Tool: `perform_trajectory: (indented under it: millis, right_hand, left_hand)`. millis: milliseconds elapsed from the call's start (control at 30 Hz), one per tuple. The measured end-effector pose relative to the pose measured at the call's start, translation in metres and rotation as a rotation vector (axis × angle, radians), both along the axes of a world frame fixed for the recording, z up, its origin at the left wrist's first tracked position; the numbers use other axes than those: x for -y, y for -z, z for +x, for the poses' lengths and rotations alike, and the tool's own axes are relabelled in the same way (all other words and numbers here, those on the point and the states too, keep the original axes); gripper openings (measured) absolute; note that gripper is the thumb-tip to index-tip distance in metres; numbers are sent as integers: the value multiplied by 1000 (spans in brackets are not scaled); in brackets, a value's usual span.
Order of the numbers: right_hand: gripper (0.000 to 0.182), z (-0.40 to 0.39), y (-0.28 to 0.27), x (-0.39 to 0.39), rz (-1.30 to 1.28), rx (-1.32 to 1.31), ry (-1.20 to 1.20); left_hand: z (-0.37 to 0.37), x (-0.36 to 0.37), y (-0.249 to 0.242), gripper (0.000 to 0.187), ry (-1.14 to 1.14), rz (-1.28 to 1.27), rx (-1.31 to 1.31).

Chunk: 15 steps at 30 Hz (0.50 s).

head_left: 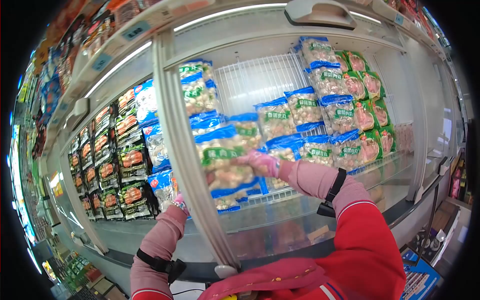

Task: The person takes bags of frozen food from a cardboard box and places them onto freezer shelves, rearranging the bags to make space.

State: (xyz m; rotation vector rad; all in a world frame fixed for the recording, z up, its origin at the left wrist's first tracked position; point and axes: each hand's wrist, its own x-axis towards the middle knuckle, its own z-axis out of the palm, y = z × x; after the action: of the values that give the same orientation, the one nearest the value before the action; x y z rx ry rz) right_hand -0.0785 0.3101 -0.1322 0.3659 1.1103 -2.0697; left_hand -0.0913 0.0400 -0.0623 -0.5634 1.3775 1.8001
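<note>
My right hand (pixel 264 163), in a pink patterned glove, grips the right side of a clear bag of meatballs (pixel 220 156) with a blue band and green lettering. This bag is smeared by motion and stands in front of other meatball bags on the freezer rack. Lower left, my left hand (pixel 181 203) reaches up to the door post (pixel 187 150); its fingers are mostly hidden there. Right behind the gripped bag is another blue-topped meatball bag (pixel 246 129). More meatball bags (pixel 277 119) stand to the right of my right hand.
Black packs (pixel 132 157) fill the left section behind glass. Green-and-pink packs (pixel 367 112) are stacked at the right. A white wire grid (pixel 245 82) backs the middle. The freezer's glass front wall (pixel 280 227) runs below my arms, and a handle (pixel 320 14) juts out overhead.
</note>
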Motion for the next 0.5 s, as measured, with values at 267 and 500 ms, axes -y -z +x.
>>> perform_trajectory:
  millis: [267,500]
  right_hand:
    - [28,-54,70,-81,166,110,271]
    - [40,-186,116,-98,280,-145,479]
  left_hand:
    - [9,-27,-90,49,247,-339,-287]
    - [104,-83,-171,78,-116,-461,-204]
